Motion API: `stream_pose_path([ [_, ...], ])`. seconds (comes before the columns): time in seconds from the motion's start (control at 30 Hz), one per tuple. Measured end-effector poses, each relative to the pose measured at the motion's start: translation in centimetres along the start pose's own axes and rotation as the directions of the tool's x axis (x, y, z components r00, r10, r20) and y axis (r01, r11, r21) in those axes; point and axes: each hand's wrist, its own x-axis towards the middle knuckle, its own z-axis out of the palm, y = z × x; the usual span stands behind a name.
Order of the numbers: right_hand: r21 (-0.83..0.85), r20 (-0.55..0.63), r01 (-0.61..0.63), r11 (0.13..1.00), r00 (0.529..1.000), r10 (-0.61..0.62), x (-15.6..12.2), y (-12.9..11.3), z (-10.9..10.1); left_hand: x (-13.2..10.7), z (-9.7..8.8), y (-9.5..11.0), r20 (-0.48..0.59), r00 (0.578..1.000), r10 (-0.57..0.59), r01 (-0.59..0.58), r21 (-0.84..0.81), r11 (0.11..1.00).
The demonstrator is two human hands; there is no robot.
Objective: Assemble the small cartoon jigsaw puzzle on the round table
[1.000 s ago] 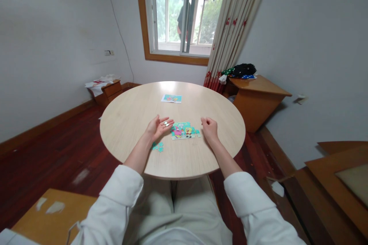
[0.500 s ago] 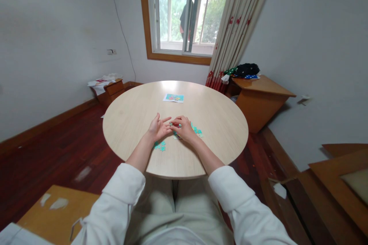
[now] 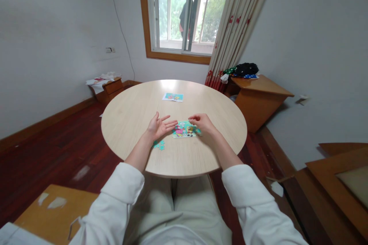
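My left hand [image 3: 158, 127] is palm up over the table, fingers spread; whether a small piece lies on the palm I cannot tell. Its fingertips reach the left edge of a jigsaw puzzle [image 3: 179, 131], largely assembled, with pink and yellow cartoon figures on turquoise. Above the puzzle's right part, my right hand [image 3: 203, 122] is bent with thumb and fingers pinched together. Anything between those fingertips is too small to name. The hand covers the puzzle's upper right corner. Loose turquoise puzzle pieces [image 3: 159, 145] lie below my left wrist.
A picture sheet [image 3: 173, 97] with a similar cartoon lies farther back on the round table [image 3: 126, 122]. Beyond are a window and a curtain [image 3: 230, 26]. A wooden cabinet [image 3: 258, 88] with cloths stands right; a person is partly visible outside the window.
My right hand has moved right, away from my left fingers, to above the puzzle's right part, uncovering the puzzle's middle. My left hand stays nearly in place, its fingers slightly more extended.
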Motion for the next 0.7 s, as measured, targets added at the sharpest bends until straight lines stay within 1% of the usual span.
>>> stream_pose_path([
  [0.07,-0.024,0.104,-0.102,0.994,0.989,0.104,-0.5,0.1,-1.4,0.0,0.0,0.0,0.0,1.0,-0.003,0.003,-0.006,1.0],
  [0.13,-0.067,0.171,-0.172,0.983,0.968,0.181,-0.9,0.2,-2.3,0.1,-0.1,0.0,0.0,1.0,-0.003,0.003,-0.008,1.0],
  [0.23,-0.104,0.229,-0.193,0.976,0.95,0.213,-1.1,0.3,-3.0,0.2,-0.3,-0.1,-0.005,1.0,-0.006,0.006,0.005,1.0],
  [0.37,-0.104,0.289,-0.239,0.965,0.922,0.26,-1.1,0.9,-3.0,0.3,-0.4,-0.3,-0.015,1.0,-0.014,0.015,0.042,0.999],
  [0.5,-0.054,0.312,-0.263,0.963,0.912,0.266,-1.3,1.6,-3.0,0.4,-0.4,-0.3,-0.008,1.0,-0.02,0.021,0.057,0.998],
  [0.6,-0.018,0.325,-0.255,0.967,0.913,0.247,-1.6,1.9,-3.3,0.5,-0.5,-0.3,-0.012,1.0,-0.017,0.017,0.068,0.998],
  [0.7,-0.021,0.339,-0.236,0.971,0.912,0.229,-1.8,1.8,-3.6,0.6,-0.7,-0.4,-0.015,0.999,-0.029,0.03,0.066,0.997],
])
